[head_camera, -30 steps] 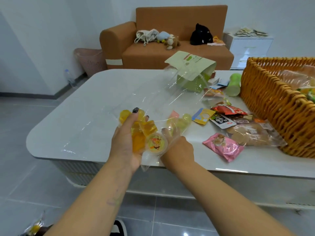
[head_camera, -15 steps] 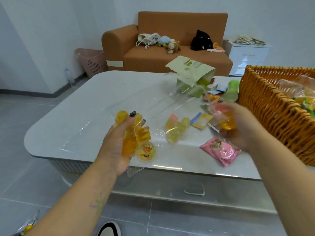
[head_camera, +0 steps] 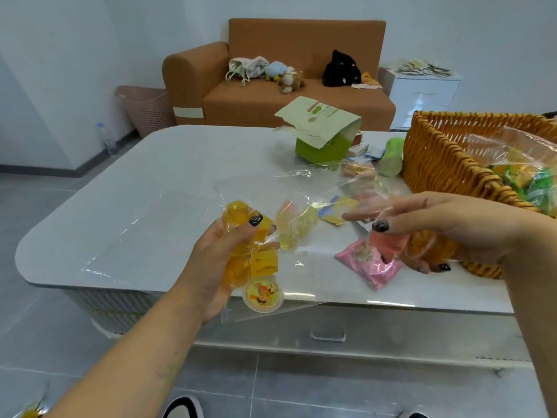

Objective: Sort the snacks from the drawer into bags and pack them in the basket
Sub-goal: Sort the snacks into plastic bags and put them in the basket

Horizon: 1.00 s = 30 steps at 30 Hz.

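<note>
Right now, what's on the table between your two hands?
In the head view, pale yellow jelly cups lie between the left hand and right hand, seen through the clear bag.

Left hand [head_camera: 217, 260] grips bagged jelly cups [head_camera: 247, 254]; right hand [head_camera: 446, 233] pinches another.

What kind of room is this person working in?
Most likely a home living room: an orange sofa with soft toys stands behind a low white table, and a pink laundry basket sits by the wall.
</note>
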### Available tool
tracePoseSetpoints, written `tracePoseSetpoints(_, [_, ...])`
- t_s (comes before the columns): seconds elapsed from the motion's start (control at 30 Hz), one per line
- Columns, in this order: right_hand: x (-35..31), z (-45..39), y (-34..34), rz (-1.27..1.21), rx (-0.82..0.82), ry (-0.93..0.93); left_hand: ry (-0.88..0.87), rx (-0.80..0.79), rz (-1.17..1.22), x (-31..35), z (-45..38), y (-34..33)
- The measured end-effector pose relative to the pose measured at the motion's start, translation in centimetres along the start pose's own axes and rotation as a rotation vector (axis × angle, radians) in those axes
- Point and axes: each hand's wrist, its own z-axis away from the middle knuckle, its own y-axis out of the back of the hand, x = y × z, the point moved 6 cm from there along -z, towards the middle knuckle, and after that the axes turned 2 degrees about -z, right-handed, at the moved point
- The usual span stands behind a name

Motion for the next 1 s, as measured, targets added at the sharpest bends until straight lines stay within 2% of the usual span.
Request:
tracePoseSetpoints(0.1, [-0.4,0.4,-0.5,0.08,-0.042,0.026,0.019,-0.054,0.017,-0.3,0.0,-0.3])
tracePoseSetpoints(0.23, [-0.9,-0.3,-1.1,-0.024,0.044,0.111,0.072,-0.176,-0.015,-0.8,0.5,-1.6])
tracePoseSetpoints(0.37, [1.5,-3.5,-3.5,-0.139,0.04,0.059,0.097,-0.209,-0.05,-1.6,0.8,-2.4])
tracePoseSetpoints(0.47, [2.4,-4.0,-4.8,-0.136,-0.134,0.011,0.076,-0.164,-0.072,-1.8,0.7,-2.3])
tracePoseSetpoints(0.53, [2.3,-3.3,-4.7,-0.22,-0.313,0.058,0.063,-0.163,-0.099,-1.7,0.7,-2.3])
tracePoseSetpoints(0.6, [2.0,-2.7,-4.4,-0.282,-0.368,0.121,0.059,-0.171,-0.114,-1.6,0.8,-2.5])
tracePoseSetpoints(0.63, [1.9,-2.8,-4.1,-0.283,-0.312,0.119,0.06,-0.175,-0.108,-1.7,0.7,-2.5])
tracePoseSetpoints(0.73, [2.6,-3.7,-3.3,-0.265,0.047,0.036,0.058,-0.181,-0.076,-1.9,0.6,-2.7])
tracePoseSetpoints(0.8, [3.0,-4.3,-3.4,-0.321,0.188,0.02,0.061,-0.186,-0.069,-2.1,0.7,-2.9])
tracePoseSetpoints(1.0, [3.1,-4.5,-3.8,-0.657,0.204,0.052,0.097,-0.194,-0.045,-3.1,0.3,-3.0])
